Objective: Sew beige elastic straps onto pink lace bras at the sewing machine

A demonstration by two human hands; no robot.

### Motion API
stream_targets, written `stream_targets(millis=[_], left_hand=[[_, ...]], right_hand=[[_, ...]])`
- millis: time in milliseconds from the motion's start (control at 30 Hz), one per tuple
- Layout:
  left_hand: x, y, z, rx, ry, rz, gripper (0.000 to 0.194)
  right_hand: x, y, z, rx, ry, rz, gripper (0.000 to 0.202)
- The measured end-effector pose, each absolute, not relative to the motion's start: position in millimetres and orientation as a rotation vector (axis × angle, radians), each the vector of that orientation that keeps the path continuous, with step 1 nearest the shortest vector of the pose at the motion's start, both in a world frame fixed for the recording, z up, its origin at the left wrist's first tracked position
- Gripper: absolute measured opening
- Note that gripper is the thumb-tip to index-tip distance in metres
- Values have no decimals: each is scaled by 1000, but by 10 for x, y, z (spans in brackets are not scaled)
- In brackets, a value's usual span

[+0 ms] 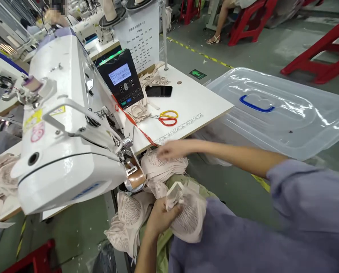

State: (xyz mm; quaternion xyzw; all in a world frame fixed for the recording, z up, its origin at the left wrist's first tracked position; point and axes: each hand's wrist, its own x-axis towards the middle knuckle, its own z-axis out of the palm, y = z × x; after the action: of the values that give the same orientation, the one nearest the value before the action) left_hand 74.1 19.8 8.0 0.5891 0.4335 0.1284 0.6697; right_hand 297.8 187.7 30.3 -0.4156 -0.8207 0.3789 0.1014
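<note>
My left hand (164,215) is closed around a pale pink bra (190,216) with textured lace cups, held low over the lap. Beyond it, my right hand (173,149) is over a stack of matching bra cups (165,167) at the table's near edge. Its fingers are smeared by motion, so whether they grip anything does not show. More pink bra pieces (128,220) hang below the sewing machine (72,151), left of my left hand. The machine's needle area (131,170) lies close to the stack. Green cloth (183,179) lies beneath the pieces.
On the white table (192,94) are scissors (167,118), a phone (159,91), pale straps (137,112) and a control panel (120,78). A red ribbon (141,130) runs across it. A lidded clear plastic bin (271,129) stands at right; red stools (323,51) are farther off.
</note>
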Motion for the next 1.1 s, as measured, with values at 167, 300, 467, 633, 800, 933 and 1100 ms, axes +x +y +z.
stream_targets(millis=[167, 300, 467, 633, 800, 933, 1100], left_hand=[[653, 170, 188, 1253, 996, 311, 53], [525, 111, 261, 1230, 1173, 463, 56], [318, 32, 387, 1350, 1375, 660, 47], [447, -67, 533, 1604, 1417, 1056, 27], [557, -38, 615, 1443, 1207, 710, 30], [423, -99, 567, 1352, 1085, 476, 48], [201, -245, 510, 1343, 1064, 488, 44]], right_hand=[[2822, 3219, 481, -1627, -2048, 567, 45], [2774, 3465, 667, -1609, -2038, 509, 18], [2772, 2449, 734, -1433, -2048, 483, 22], [2503, 888, 493, -1015, -2014, 1191, 6], [2377, 393, 510, -1000, -1617, 1405, 8], [2596, 579, 558, -1222, -1292, 1337, 27], [2820, 781, 452, -1316, -1111, 1061, 24]])
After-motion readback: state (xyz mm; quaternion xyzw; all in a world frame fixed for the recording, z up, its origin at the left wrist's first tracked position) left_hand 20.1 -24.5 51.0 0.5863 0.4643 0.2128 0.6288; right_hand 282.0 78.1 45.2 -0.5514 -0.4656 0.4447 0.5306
